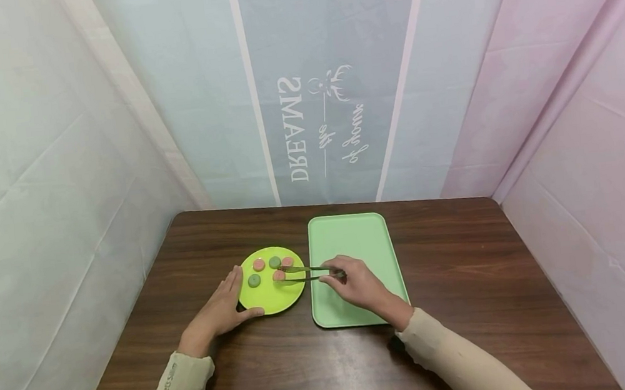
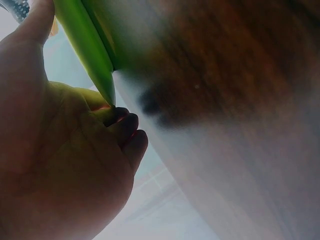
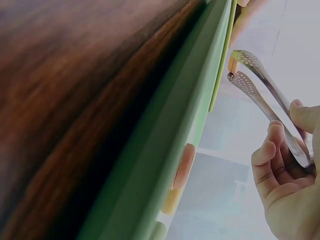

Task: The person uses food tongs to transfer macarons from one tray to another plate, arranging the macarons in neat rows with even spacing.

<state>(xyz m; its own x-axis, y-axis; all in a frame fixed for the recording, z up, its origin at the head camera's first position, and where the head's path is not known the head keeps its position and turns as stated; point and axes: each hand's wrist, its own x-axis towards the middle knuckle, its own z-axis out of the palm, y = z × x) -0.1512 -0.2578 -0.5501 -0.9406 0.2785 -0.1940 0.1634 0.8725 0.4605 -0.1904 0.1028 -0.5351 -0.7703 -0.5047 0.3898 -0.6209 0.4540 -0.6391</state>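
A yellow-green plate carries several small round pink and green pieces that look like macarons. My left hand lies at the plate's left side, fingers extended along the rim and thumb at the near edge. My right hand grips metal tongs above a light green tray. Their perforated tips reach left over the plate, spread about a pink macaron. A green macaron sits by the far tip, another green one nearer my left hand.
In the right wrist view a pinkish piece and a yellow piece show above the tray's edge; my arm covers that part in the head view. Brown wooden table surrounds plate and tray. Fabric walls stand behind and beside it.
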